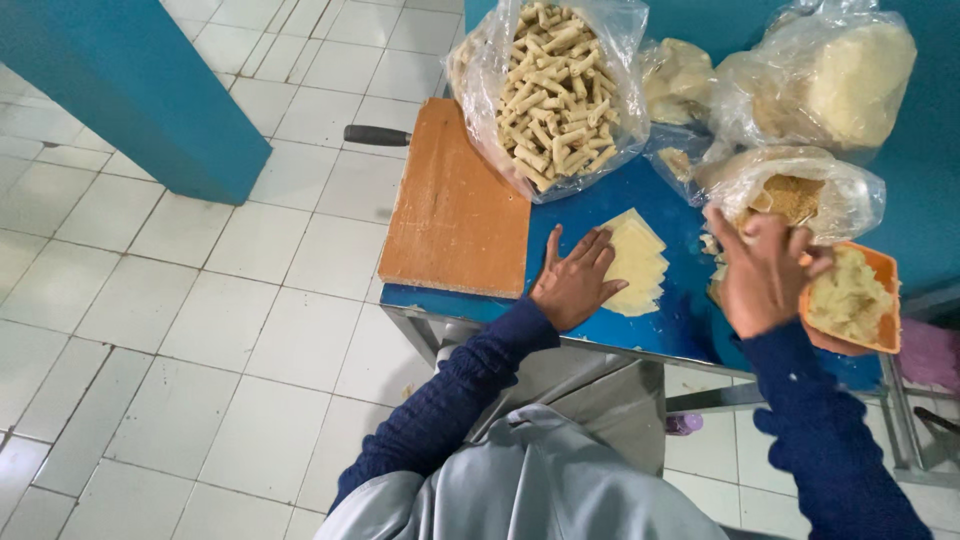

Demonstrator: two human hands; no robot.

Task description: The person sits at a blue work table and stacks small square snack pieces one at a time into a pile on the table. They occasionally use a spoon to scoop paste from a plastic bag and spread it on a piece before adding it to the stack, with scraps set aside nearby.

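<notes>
My left hand [573, 281] lies flat, fingers spread, on the edge of a stack of pale square pastry sheets [640, 262] on the blue table [560, 215]. My right hand [762, 270] is raised beside an orange tray [886, 268] of pale mashed filling [848, 297], fingers curled and pinched; whether they hold a bit of filling I cannot tell. Both arms wear dark blue knit sleeves.
A brown wooden board [455, 205] lies at the table's left end, a dark handle [377, 135] jutting beyond it. Clear plastic bags hold rolled sticks [555, 85], crumbs [792, 196] and pale dough [858, 80]. White tiled floor [150, 300] and a teal pillar [140, 90] are left.
</notes>
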